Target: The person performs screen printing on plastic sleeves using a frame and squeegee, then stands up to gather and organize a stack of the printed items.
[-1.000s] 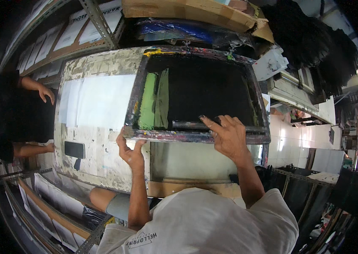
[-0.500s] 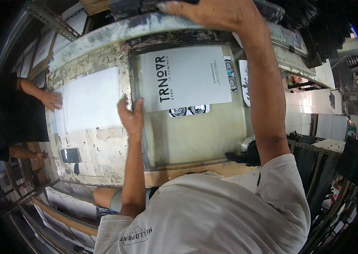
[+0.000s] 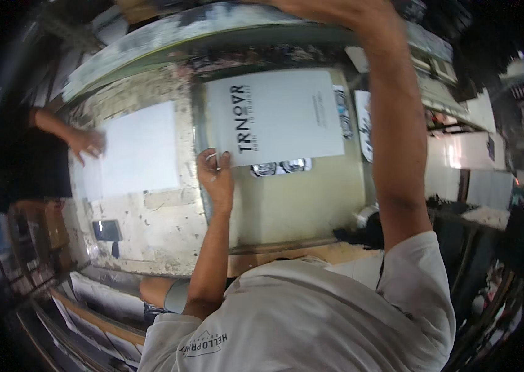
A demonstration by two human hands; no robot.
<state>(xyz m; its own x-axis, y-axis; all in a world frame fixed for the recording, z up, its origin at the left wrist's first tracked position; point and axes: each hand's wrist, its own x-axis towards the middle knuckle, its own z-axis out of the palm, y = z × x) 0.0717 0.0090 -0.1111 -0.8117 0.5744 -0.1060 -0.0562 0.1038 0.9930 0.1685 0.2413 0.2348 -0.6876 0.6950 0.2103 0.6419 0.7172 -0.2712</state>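
My left hand (image 3: 216, 172) is at the near left corner of a white printed sheet (image 3: 293, 118), its thumb and fingers closed on that corner. Bold black lettering runs along the sheet's left side. The sheet lies on a yellowish translucent panel (image 3: 299, 211), partly covering stickers with black round designs (image 3: 282, 167). At the top edge my right hand (image 3: 315, 8) reaches over a paint-stained pale frame bar (image 3: 212, 22); its fingers are cut off from view. My right forearm crosses the panel's right side.
At the left, another person's hand (image 3: 85, 144) touches a blank white sheet stack (image 3: 141, 149) on the worn, peeling tabletop (image 3: 150, 229). A phone (image 3: 107, 230) lies near its front. Black cloth (image 3: 361, 235) and a round container (image 3: 368, 217) sit at the right front.
My left hand has moved right, from beside the panel to the sheet's corner, and its fingers have closed. My right hand has gone farther up, partly out of view. The frame bar has shifted.
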